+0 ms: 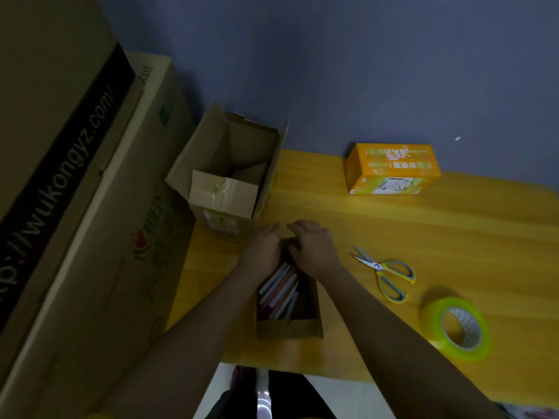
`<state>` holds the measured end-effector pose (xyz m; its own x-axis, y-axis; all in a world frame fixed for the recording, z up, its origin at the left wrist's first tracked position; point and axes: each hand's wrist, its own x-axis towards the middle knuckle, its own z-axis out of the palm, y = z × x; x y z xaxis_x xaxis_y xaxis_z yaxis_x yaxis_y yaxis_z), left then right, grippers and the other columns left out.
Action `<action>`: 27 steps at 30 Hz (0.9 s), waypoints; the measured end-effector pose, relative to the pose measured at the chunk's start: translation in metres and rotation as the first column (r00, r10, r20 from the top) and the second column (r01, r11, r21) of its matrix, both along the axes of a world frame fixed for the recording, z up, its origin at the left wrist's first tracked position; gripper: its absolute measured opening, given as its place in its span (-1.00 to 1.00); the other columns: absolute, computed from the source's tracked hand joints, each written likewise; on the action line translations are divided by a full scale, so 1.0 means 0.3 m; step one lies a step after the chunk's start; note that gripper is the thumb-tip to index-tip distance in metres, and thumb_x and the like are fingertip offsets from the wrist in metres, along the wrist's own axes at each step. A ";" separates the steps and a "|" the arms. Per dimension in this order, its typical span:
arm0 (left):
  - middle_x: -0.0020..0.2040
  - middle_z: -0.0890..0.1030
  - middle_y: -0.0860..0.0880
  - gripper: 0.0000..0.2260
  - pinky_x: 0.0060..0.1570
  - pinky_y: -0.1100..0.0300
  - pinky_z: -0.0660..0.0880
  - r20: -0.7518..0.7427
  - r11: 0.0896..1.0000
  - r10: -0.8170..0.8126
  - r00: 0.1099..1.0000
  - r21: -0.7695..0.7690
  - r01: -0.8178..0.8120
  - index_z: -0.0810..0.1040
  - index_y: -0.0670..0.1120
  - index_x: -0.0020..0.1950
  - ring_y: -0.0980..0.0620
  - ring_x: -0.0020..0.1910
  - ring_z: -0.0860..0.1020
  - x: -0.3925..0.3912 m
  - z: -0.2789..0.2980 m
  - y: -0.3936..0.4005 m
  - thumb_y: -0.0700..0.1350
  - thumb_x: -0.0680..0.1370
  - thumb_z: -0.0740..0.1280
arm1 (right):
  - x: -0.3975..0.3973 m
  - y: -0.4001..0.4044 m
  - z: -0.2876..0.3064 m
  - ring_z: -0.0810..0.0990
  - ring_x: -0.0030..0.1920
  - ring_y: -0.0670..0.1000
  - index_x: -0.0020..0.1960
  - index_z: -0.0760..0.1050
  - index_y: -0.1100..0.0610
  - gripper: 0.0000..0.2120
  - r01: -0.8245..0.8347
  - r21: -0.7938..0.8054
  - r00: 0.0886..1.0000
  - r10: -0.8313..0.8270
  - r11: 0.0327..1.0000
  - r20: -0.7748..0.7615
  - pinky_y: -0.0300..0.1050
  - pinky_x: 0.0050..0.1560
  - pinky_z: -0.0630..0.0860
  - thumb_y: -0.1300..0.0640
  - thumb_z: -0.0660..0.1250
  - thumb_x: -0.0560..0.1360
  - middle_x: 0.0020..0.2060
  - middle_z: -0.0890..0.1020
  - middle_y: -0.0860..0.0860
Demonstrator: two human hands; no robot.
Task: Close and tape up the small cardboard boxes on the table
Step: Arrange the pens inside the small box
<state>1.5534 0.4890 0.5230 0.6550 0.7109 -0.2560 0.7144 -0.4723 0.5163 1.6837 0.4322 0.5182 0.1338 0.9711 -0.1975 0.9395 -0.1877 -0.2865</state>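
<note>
- A small brown cardboard box [289, 323], open at the top, sits on the yellow wooden counter [393, 231] near its near edge, a little left of the middle — it holds a row of thin, flat items [279, 290] with pale and reddish edges standing on end.
- The left hand [262, 247] and the right hand [314, 246] meet at the far end of this box, fingers curled down over what looks like its far flap; in the dim light I cannot tell whether either grip is clamped on the cardboard or merely pressing on it.
- A larger brown cardboard box [225, 176] stands at the far left of the counter, just beyond the hands, its flaps up and its near flap bearing strips of clear tape.
- An orange printed carton [391, 167], closed, rests at the far side of the counter to the right, close to the blue-grey wall [332, 55].
- A pair of scissors with yellow-and-grey handles [385, 272] lies flat to the right of the small box, blades slightly apart and pointing left.
- A roll of yellow-green packing tape [456, 325] lies near the right, just nearer than the scissors.
- Two big cardboard cartons [75, 176] lean along the left side — one carries a dark band with a printed web address.
</note>
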 end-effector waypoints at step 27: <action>-0.02 0.65 0.00 -0.76 -0.26 0.21 0.36 -0.102 0.990 0.095 0.990 0.117 -0.083 0.62 -0.02 0.09 0.05 -0.08 0.59 0.011 -0.126 0.058 0.02 0.62 0.20 | 0.104 0.134 -0.051 0.58 -0.01 0.11 0.12 0.57 0.07 -0.79 -0.054 -0.249 0.981 0.004 0.967 -0.196 -0.07 -0.12 0.50 0.08 0.19 0.60 0.00 0.62 0.08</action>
<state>1.5568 0.5063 0.4852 0.5607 0.7935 -0.2366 0.8045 -0.4546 0.3823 1.7150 0.4725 0.5028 0.0416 0.8894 -0.4552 0.8774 -0.2504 -0.4091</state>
